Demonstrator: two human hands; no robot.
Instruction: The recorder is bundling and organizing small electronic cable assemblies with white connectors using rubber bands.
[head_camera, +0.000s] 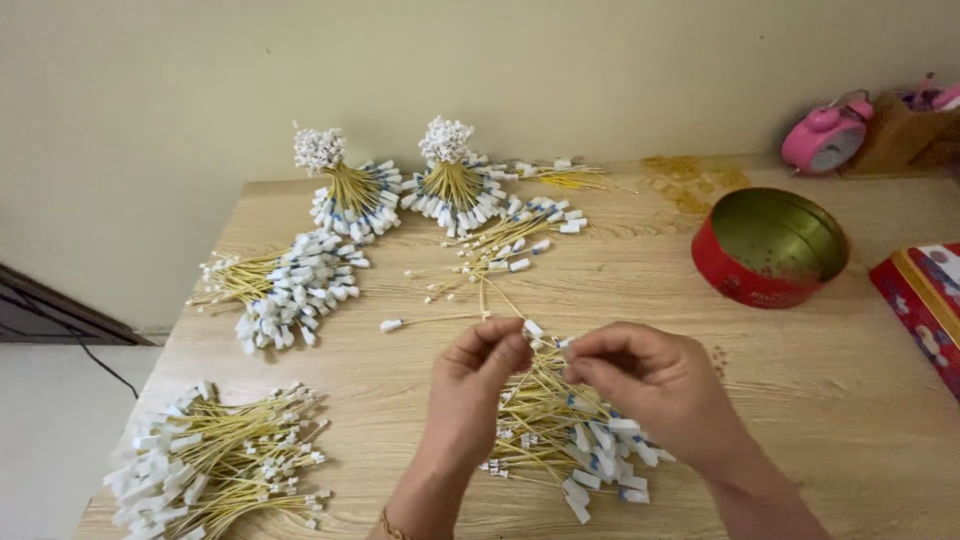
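My left hand (475, 385) and my right hand (655, 385) meet over a loose pile of thin yellow wires with white tags and connectors (565, 440) near the table's front. Both pinch the ends of a few yellow wires (540, 345) lifted from that pile, fingertips nearly touching. A single wire (430, 321) lies just beyond the hands. Two tied bundles stand fanned at the back (350, 190) (455, 180), white connector heads up.
More wire bundles lie at the left (285, 290) and front left (215, 460), and a loose scatter (510, 240) in the middle. A red round tin (770, 250) stands open at right, a red box (925, 300) at the right edge, a pink alarm clock (825, 135) behind.
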